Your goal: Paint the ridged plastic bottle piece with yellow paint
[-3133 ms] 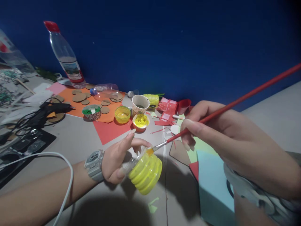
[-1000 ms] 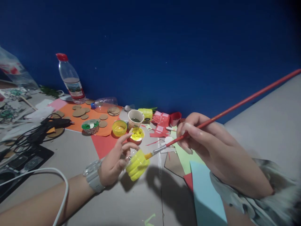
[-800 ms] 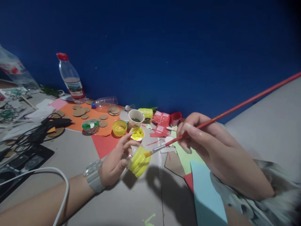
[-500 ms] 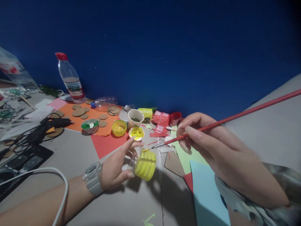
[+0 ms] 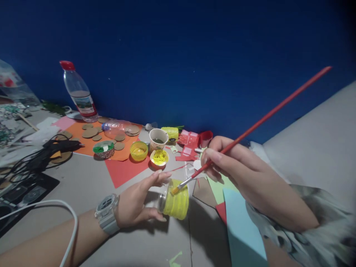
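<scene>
Head view: grasping a yellow-sided bottle [image 5: 178, 205] by its clear neck in the left hand [image 5: 133, 205], at 6 o'clock from mid-view — neck toward 9 o'clock. Pinching a red paintbrush [image 5: 258, 125] in the right hand [image 5: 239, 170], handle rising toward 2 o'clock, bristles against the bottle's yellow side. Flanked at 4 o'clock by blue paper [image 5: 241, 222] — and at 11 by a yellow-filled small cup [image 5: 159, 167].

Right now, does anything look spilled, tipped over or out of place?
The blue-capped bottle lies on its side on the orange paper, unlike the standing red-capped bottle. A green scrap lies by itself, nearer the camera than the yellow-painted container in the left hand. I see nothing spilled.
</scene>
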`<state>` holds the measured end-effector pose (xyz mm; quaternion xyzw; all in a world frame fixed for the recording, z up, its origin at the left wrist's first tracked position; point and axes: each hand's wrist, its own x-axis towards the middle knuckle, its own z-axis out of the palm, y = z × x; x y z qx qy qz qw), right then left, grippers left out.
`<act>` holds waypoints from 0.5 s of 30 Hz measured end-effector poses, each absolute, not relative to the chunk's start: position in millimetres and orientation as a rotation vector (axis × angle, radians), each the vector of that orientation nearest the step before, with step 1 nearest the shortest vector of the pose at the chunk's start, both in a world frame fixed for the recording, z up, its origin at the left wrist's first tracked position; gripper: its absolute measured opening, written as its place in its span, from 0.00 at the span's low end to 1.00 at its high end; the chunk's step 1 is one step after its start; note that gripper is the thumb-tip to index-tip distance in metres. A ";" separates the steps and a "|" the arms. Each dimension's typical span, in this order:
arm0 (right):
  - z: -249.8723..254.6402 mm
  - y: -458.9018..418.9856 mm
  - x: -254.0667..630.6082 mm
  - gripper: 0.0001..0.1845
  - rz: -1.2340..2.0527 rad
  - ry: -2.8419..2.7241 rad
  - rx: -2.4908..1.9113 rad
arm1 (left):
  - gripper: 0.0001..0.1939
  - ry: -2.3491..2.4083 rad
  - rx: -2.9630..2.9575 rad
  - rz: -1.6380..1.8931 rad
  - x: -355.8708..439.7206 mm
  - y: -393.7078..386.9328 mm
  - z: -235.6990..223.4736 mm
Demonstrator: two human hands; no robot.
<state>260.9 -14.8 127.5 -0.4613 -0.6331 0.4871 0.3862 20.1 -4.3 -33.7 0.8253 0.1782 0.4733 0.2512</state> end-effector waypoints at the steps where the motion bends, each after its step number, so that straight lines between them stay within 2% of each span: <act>1: 126.5 -13.5 261.3 0.15 1.253 -1.628 -1.176 | 0.49 0.472 2.254 1.297 20.4 -4.4 -33.5; 15: 124.8 -13.1 262.5 0.15 1.233 -1.691 -1.206 | 0.51 0.417 2.305 1.314 21.2 -4.7 -33.4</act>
